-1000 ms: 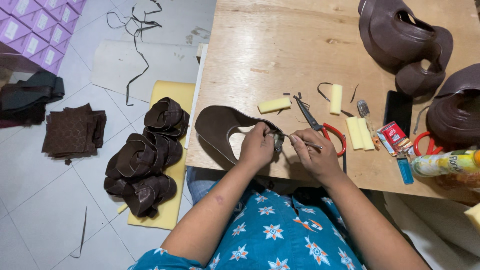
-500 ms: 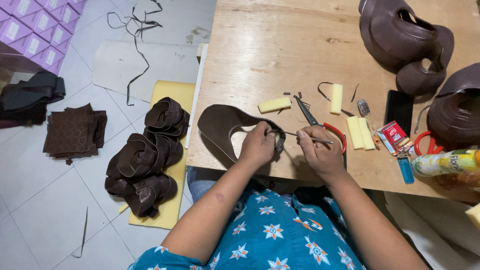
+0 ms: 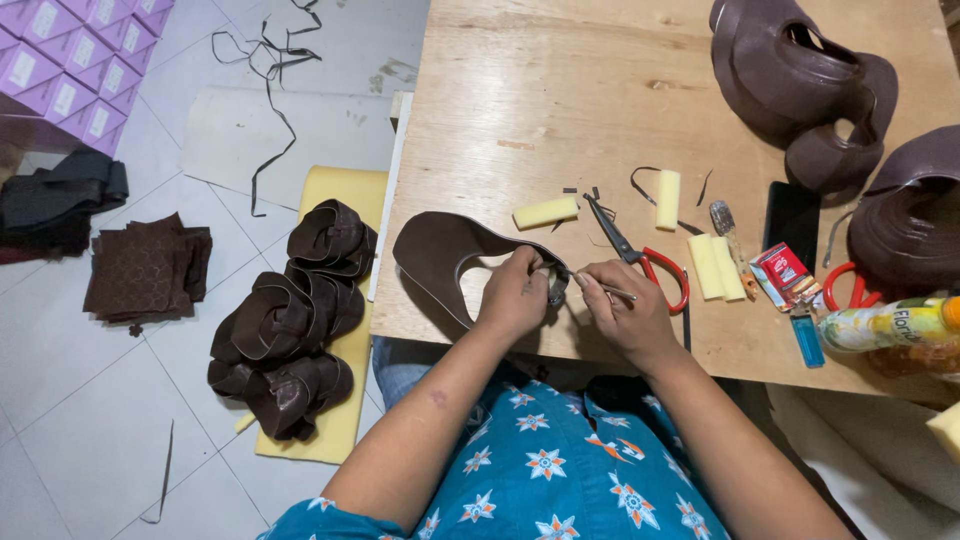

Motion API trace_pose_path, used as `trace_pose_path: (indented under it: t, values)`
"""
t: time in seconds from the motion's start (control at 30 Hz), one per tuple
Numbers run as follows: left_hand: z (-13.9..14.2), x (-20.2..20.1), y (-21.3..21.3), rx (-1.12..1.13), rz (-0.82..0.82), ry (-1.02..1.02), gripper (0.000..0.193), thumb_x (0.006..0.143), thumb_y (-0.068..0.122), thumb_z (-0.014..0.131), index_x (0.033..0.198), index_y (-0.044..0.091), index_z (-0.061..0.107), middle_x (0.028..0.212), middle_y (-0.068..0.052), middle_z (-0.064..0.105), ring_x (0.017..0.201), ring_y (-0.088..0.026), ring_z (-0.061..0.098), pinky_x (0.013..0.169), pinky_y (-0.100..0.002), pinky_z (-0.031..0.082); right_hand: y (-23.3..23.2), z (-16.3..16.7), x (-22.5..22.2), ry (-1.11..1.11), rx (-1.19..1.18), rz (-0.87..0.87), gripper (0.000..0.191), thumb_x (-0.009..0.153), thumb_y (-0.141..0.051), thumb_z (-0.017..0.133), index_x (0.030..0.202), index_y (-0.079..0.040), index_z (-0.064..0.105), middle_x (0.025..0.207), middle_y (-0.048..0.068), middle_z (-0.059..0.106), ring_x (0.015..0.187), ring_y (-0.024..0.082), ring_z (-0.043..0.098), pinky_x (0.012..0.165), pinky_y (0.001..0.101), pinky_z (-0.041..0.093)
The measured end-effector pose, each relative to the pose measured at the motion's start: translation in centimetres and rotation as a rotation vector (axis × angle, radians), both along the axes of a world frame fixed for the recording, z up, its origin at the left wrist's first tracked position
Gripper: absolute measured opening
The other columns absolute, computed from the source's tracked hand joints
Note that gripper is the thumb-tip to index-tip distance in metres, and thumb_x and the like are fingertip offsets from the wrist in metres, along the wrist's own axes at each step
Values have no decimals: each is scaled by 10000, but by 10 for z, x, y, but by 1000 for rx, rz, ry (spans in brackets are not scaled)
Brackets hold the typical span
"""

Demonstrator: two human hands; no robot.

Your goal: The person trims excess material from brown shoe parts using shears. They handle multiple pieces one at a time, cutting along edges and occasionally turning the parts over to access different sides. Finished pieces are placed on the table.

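A curved dark brown leather piece [image 3: 440, 250] with a cut-out lies on the near edge of the wooden table [image 3: 560, 100]. My left hand [image 3: 515, 295] pinches its right end. Close beside it, my right hand [image 3: 625, 315] grips a thin metal tool [image 3: 612, 291] whose tip points at the spot held by the left fingers. Red-handled scissors [image 3: 640, 250] lie just beyond my right hand.
Yellow foam blocks [image 3: 545, 212], a black phone [image 3: 792, 215], a small red box [image 3: 782, 272], a blue lighter [image 3: 806, 338] and a bottle [image 3: 890, 325] sit on the table. Brown leather shoe uppers [image 3: 790, 80] lie at the back right. On the floor, a pile of leather pieces [image 3: 290, 320] rests on yellow foam.
The leather piece has shifted slightly under my hands, and my right hand with the thin tool has moved closer to the left fingers.
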State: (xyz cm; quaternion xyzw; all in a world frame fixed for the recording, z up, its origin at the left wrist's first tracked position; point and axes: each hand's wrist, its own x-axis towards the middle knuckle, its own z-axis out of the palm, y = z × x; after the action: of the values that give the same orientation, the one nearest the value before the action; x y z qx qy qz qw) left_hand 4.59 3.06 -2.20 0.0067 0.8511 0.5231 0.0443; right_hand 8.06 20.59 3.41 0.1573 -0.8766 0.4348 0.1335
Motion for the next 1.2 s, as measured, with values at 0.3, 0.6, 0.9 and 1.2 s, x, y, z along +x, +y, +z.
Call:
trace_pose_path:
  t: [0.3, 0.6, 0.9, 1.2]
  values:
    - [-2, 4, 2, -29, -3, 117, 170, 909, 162, 613, 1022, 35, 604, 969, -213, 669, 922, -426, 647, 808, -504, 512, 2, -5, 3, 21, 4, 1, 110, 993, -133, 668, 983, -28, 697, 873, 94, 707, 739, 204, 689, 673, 313, 541]
    - [25, 19, 10, -175, -88, -16, 566, 772, 260, 784, 1172, -19, 497, 1053, -238, 640, 965, -422, 642, 832, -510, 519, 7, -9, 5, -26, 3, -73, 143, 1005, -151, 652, 993, -17, 701, 860, 93, 707, 722, 187, 686, 663, 304, 540]
    - [28, 20, 15, -281, -89, 204, 550, 755, 73, 794, 1231, -20, 535, 1075, -245, 668, 1044, -458, 632, 893, -523, 503, 26, -5, 7, -18, -235, -152, 289, 1140, -249, 555, 1012, -11, 658, 910, 62, 692, 816, 153, 655, 756, 283, 538]
    - [84, 25, 12, 550, -159, -50, 398, 917, 88, 711, 1278, -48, 614, 1081, -103, 735, 970, -133, 688, 866, -286, 567, 29, 6, -6, -869, -857, -42, 291, 967, -278, 620, 1159, -64, 664, 830, -22, 649, 536, 51, 526, 437, 180, 381]
